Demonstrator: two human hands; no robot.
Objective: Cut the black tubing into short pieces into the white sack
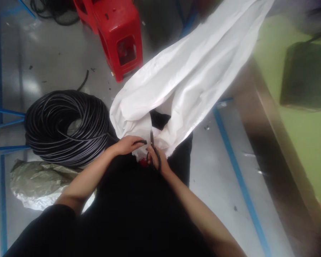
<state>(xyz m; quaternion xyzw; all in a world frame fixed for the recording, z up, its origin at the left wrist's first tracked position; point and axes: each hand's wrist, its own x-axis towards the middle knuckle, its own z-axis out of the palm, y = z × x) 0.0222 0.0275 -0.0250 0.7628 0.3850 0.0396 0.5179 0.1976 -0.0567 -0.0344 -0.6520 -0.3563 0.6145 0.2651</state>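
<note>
My left hand [127, 144] pinches the end of a black hose [141, 141] that runs back to a big black coil [66, 126] on the floor at my left. My right hand [157, 160] is closed on scissors [153, 148] with dark handles, blades pointing up beside the hose end. Both hands sit over my lap, at the mouth of a large white sack [192, 71] that slopes up toward the table at the right.
A red plastic stool [120, 35] stands ahead on the grey floor. A crumpled grey-green bag [40, 182] lies under the coil. A metal-edged green table [305, 142] with a dark pad [306, 75] is on the right. Blue tape lines [238, 171] cross the floor.
</note>
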